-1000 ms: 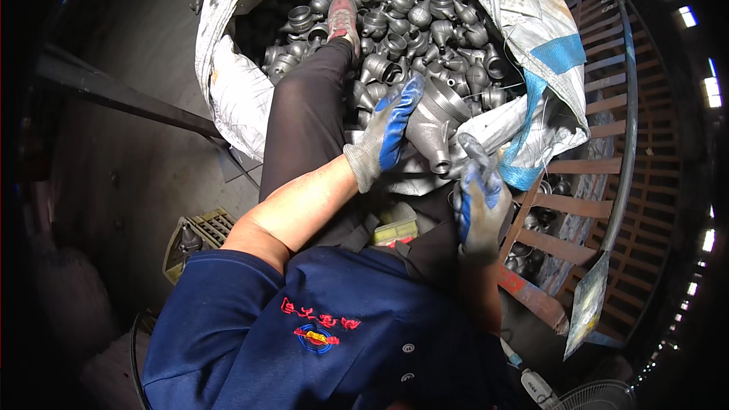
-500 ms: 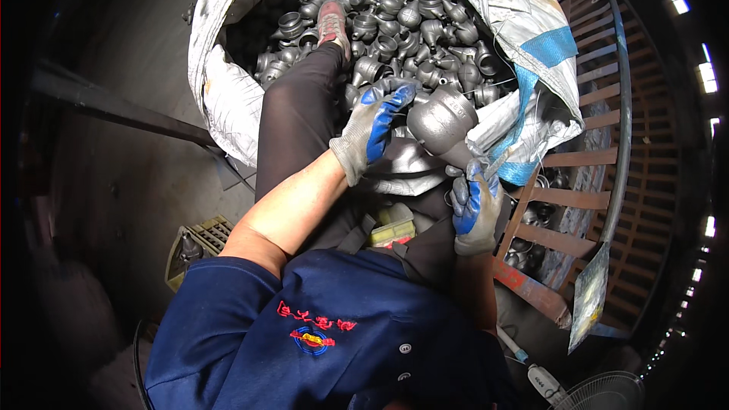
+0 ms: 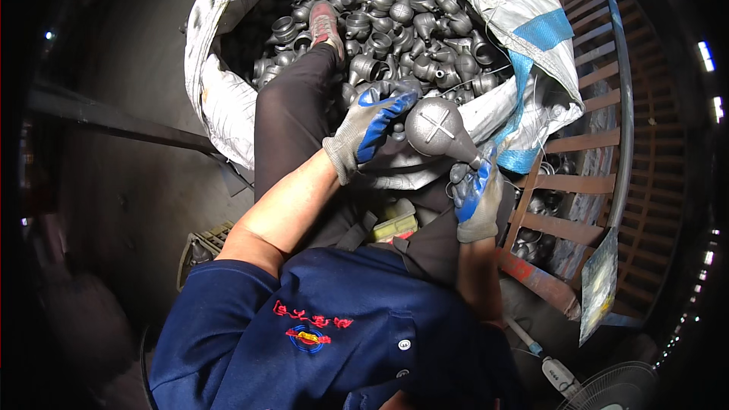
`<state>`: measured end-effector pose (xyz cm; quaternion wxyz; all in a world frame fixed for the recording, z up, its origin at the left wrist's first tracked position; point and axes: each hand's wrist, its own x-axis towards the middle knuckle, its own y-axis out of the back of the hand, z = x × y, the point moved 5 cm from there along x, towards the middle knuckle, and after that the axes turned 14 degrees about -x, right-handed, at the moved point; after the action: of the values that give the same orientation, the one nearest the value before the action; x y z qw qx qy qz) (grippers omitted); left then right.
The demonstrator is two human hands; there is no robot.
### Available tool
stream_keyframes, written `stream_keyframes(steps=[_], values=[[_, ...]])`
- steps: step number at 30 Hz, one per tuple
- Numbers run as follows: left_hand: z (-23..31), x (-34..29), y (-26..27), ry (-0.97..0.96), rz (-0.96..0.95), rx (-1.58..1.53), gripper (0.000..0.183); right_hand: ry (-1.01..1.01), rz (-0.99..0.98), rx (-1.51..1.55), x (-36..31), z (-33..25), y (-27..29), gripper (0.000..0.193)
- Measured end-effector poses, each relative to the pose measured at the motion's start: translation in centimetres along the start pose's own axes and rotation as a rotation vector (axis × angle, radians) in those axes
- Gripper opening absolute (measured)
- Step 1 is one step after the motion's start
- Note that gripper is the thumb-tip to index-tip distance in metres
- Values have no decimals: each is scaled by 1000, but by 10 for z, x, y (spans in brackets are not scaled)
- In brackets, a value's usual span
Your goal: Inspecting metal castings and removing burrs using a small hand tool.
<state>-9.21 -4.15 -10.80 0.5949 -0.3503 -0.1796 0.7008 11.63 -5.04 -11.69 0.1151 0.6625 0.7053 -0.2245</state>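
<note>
right hand point(image 3: 477, 196) grips metal casting point(image 3: 435, 127) — round end points up-left

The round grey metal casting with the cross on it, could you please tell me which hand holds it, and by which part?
The right hand grips the round grey metal casting by its narrow neck; the left hand rests beside its bulb.

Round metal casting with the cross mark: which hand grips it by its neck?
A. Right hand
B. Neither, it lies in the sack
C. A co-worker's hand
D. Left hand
A: the right hand is closed around the narrow neck of the casting, while the left hand rests beside its round end.
</note>
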Motion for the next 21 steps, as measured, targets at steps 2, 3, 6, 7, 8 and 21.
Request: stream_keyframes(steps=[2,3,6,7,8,21], values=[[1,0,-10,-18,-56,30,17,-18,-17,17,3,4,8,36],[4,-2,-14,10,-14,47,17,3,-63,102,3,7,12,35],[16,1,-35,-101,-9,166,16,56,-153,265,2,20,17,32],[23,-2,-49,-73,15,211,15,53,-159,244,3,24,21,31],[30,3,-57,-263,-76,124,15,44,-187,218,3,27,20,30],[-19,54,-371,-504,-679,187,15,-89,-413,153,18,93,29,20]])
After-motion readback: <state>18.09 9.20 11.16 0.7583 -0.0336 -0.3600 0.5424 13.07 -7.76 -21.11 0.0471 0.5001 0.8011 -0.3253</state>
